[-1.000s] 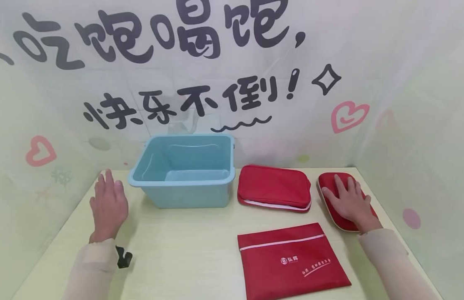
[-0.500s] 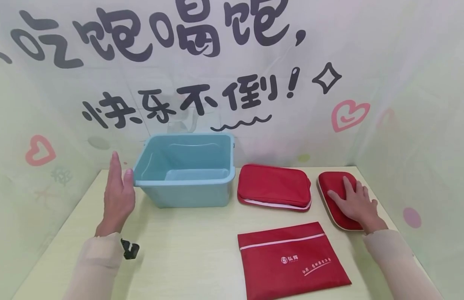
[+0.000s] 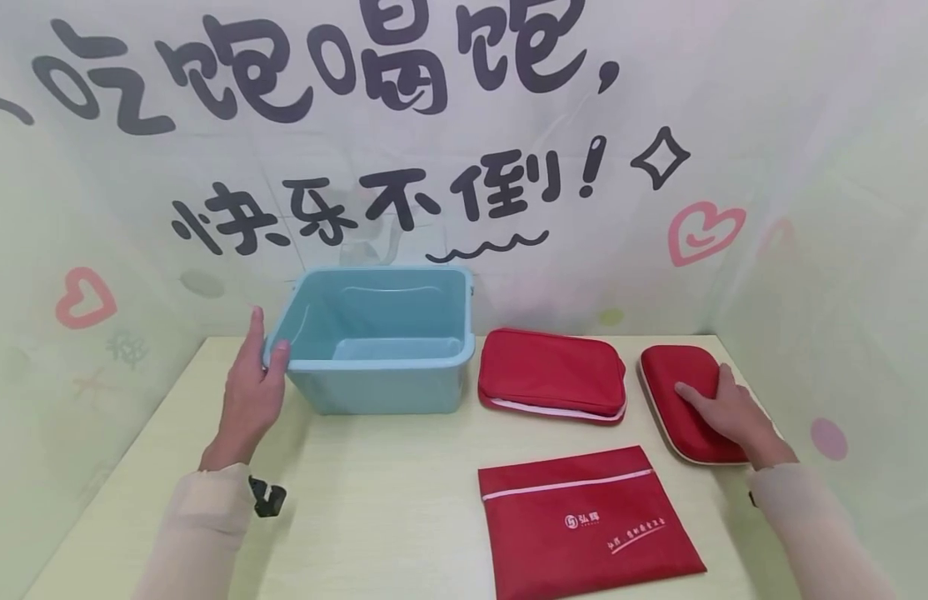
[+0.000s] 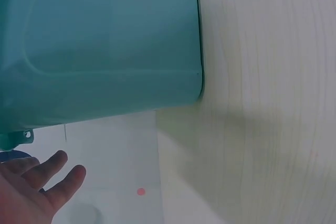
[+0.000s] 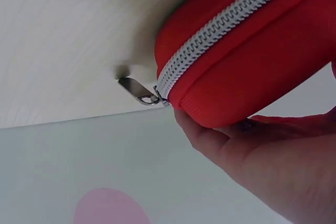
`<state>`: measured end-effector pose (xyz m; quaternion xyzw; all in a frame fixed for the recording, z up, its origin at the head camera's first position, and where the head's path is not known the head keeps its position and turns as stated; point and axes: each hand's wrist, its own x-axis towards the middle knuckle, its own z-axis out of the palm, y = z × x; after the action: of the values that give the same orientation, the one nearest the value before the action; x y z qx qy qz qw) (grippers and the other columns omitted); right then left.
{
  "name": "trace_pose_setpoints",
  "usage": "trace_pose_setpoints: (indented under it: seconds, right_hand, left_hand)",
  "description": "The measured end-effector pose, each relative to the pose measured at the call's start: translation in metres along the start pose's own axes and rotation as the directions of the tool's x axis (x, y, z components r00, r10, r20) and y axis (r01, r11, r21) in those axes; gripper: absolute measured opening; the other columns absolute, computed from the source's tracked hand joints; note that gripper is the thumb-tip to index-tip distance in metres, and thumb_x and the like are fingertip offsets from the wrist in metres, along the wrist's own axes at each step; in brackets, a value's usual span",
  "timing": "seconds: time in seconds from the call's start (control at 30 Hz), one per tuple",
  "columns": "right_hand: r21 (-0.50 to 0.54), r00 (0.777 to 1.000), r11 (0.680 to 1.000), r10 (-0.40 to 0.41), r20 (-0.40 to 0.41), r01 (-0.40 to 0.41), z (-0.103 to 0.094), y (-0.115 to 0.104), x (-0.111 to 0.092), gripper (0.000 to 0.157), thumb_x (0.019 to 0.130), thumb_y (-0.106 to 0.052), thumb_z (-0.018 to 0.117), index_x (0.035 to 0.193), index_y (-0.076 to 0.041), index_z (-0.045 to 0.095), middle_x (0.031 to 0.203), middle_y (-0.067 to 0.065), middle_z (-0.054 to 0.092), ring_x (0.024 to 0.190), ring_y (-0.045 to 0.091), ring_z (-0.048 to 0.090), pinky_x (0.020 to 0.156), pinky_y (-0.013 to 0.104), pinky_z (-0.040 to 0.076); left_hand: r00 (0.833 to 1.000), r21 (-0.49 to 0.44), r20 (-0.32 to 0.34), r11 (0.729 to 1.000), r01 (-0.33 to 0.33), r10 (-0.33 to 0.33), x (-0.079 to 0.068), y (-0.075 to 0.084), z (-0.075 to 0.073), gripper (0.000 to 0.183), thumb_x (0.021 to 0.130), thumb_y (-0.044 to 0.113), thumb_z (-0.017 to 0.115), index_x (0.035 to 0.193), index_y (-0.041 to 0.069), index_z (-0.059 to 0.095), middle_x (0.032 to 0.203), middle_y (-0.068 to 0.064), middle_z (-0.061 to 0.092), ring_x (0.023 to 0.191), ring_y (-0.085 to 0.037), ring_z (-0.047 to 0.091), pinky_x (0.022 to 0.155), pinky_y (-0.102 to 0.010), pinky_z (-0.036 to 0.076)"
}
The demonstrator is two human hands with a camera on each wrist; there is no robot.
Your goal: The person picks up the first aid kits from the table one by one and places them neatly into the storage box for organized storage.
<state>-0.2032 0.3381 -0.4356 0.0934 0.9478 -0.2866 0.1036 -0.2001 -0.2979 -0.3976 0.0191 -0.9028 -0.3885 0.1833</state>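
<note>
My right hand (image 3: 737, 417) grips a red hard-shell zip case (image 3: 677, 392) at the back right, thumb on its top and fingers round its right side. In the right wrist view, fingertips reach the case (image 5: 247, 61) near the metal zipper pull (image 5: 137, 91). My left hand (image 3: 252, 400) is at the left rim of a light-blue plastic bin (image 3: 389, 387), its thumb overlapping the front corner and its fingers extended outside. The left wrist view shows these fingers (image 4: 50, 171) spread beside the bin's wall (image 4: 110, 40), with a gap showing between.
A red soft zip pouch (image 3: 551, 371) lies between bin and case. Nearer me is a flat red document bag (image 3: 587, 533) with white print. Printed white sheeting (image 3: 584, 292) encloses the pale wooden table (image 3: 374, 492) at the back and sides.
My left hand has moved right, from beside the bin to its rim. My right hand has slid from the top of the case to its right side and now grips it.
</note>
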Motion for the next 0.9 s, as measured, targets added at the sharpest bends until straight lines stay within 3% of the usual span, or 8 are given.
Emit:
trace_pose_setpoints:
  seconds: [0.33,0.57,0.67,0.73,0.9]
  right_hand:
    - [0.081,0.995,0.994,0.069,0.077,-0.075,-0.012,0.008,0.000,0.112,0.082,-0.063,0.050,0.135,0.021,-0.001,0.110,0.031,0.035,0.095,0.038,0.043,0.063,0.029,0.048]
    - [0.079,0.986,0.986,0.144,0.082,-0.150,-0.016,0.010,-0.001,0.119,0.076,-0.068,0.054,0.136,0.020,0.001,0.111,0.032,0.034,0.095,0.039,0.042,0.060,0.028,0.049]
    - [0.050,0.982,0.983,0.171,0.079,-0.175,-0.016,0.009,-0.003,0.111,0.075,-0.070,0.053,0.130,0.019,0.019,0.102,0.027,0.041,0.087,0.033,0.046,0.058,0.027,0.047]
    - [0.035,0.978,0.980,0.194,0.076,-0.197,-0.016,0.008,-0.005,0.101,0.074,-0.071,0.053,0.118,0.017,0.031,0.094,0.022,0.046,0.079,0.028,0.049,0.056,0.026,0.045]
    - [-0.001,0.974,0.976,0.219,0.056,-0.219,-0.016,0.006,-0.007,0.086,0.072,-0.073,0.052,0.097,0.008,0.040,0.082,0.015,0.049,0.070,0.022,0.050,0.054,0.027,0.043]
  left_hand:
    - [0.998,0.023,0.052,0.999,0.035,-0.036,-0.003,0.003,0.001,0.061,0.097,0.048,0.028,0.150,0.025,0.007,0.151,-0.014,0.021,0.126,-0.042,0.033,0.088,-0.064,0.038]
    - [0.995,-0.025,0.085,0.998,0.056,-0.054,-0.003,0.004,0.000,0.062,0.096,0.050,0.028,0.150,0.025,0.009,0.149,-0.018,0.022,0.123,-0.046,0.035,0.089,-0.068,0.033]
    - [0.994,-0.045,0.093,0.997,0.060,-0.056,-0.004,0.004,0.001,0.062,0.096,0.049,0.028,0.150,0.025,0.008,0.149,-0.019,0.021,0.126,-0.047,0.032,0.090,-0.068,0.031]
    - [0.994,-0.054,0.093,0.997,0.061,-0.055,-0.004,0.004,0.001,0.062,0.096,0.049,0.028,0.150,0.025,0.008,0.150,-0.018,0.021,0.127,-0.047,0.031,0.091,-0.068,0.031]
    - [0.994,-0.069,0.092,0.995,0.066,-0.060,-0.003,0.004,0.001,0.061,0.096,0.049,0.028,0.149,0.028,0.007,0.151,-0.016,0.020,0.128,-0.046,0.030,0.091,-0.068,0.031]
